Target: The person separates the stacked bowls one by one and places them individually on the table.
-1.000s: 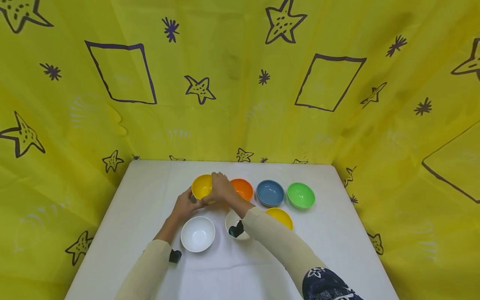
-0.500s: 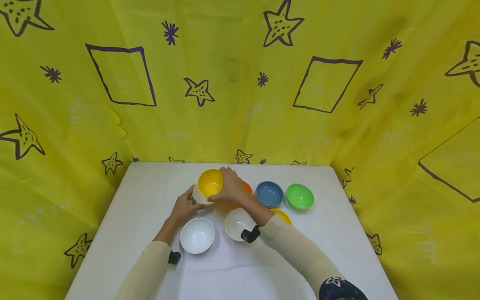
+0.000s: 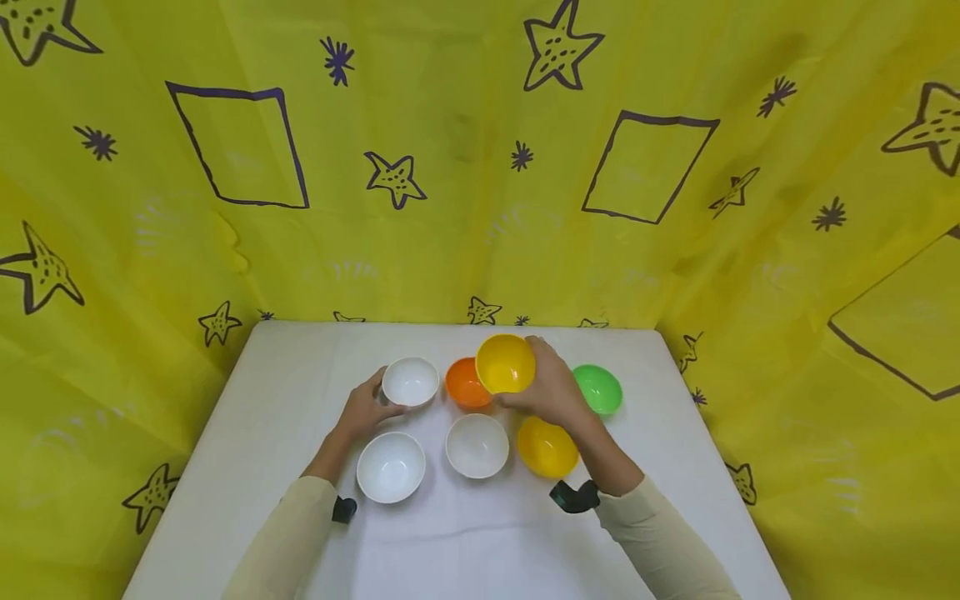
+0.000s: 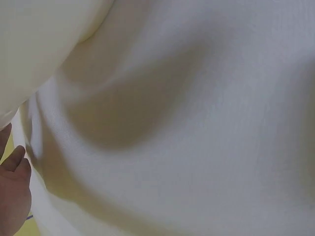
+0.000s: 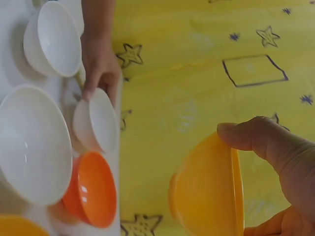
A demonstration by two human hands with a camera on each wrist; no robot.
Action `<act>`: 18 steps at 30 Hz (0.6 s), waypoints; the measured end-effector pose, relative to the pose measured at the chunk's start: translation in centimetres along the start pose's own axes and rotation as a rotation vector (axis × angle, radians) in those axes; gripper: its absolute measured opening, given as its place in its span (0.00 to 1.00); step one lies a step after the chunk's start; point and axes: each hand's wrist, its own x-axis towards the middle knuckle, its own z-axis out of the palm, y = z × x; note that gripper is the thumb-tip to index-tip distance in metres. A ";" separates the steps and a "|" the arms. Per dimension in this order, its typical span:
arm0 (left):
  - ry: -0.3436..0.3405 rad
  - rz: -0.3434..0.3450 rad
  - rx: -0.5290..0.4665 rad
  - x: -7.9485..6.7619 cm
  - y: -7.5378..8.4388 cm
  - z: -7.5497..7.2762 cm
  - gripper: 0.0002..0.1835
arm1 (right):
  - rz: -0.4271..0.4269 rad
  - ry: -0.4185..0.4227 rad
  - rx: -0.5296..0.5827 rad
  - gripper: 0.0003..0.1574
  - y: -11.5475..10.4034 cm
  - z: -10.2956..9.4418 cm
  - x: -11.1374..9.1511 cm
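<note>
My right hand (image 3: 553, 387) grips a yellow bowl (image 3: 504, 364) by its rim, thumb on the near side and fingers on the far side. The right wrist view shows this yellow bowl (image 5: 204, 189) raised above the table. My left hand (image 3: 365, 410) holds a white bowl (image 3: 410, 382) standing at the back left, fingers and thumb around its left side. Beside that bowl sits an orange bowl (image 3: 465, 385), partly covered by the raised yellow one. In the left wrist view only the white bowl's underside (image 4: 39, 44) and some fingertips (image 4: 15, 157) show.
In the front row stand a white bowl (image 3: 391, 468), another white bowl (image 3: 477, 447) and a second yellow bowl (image 3: 547, 448). A green bowl (image 3: 600, 390) is at the back right. The white-covered table (image 3: 465, 558) is enclosed by a yellow patterned curtain (image 3: 465, 250).
My right hand has lifted the yellow bowl out of the white bowl and carried it right, over the orange bowl. It now hides the blue bowl. The left hand has stayed at the white bowl.
</note>
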 end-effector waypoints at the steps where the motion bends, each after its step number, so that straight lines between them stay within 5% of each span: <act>1: 0.002 0.002 0.000 0.0 -0.1 -0.1 0.56 | 0.019 0.012 0.003 0.73 0.4 -0.5 -0.4; 10: 0.004 0.016 0.006 -0.1 -0.3 -0.2 0.56 | 0.113 0.122 -0.006 0.58 4.9 -3.7 -4.8; 18: 0.002 -0.014 -0.006 -0.1 0.0 -0.2 0.56 | 0.248 0.175 -0.016 0.56 9.1 -4.3 -8.0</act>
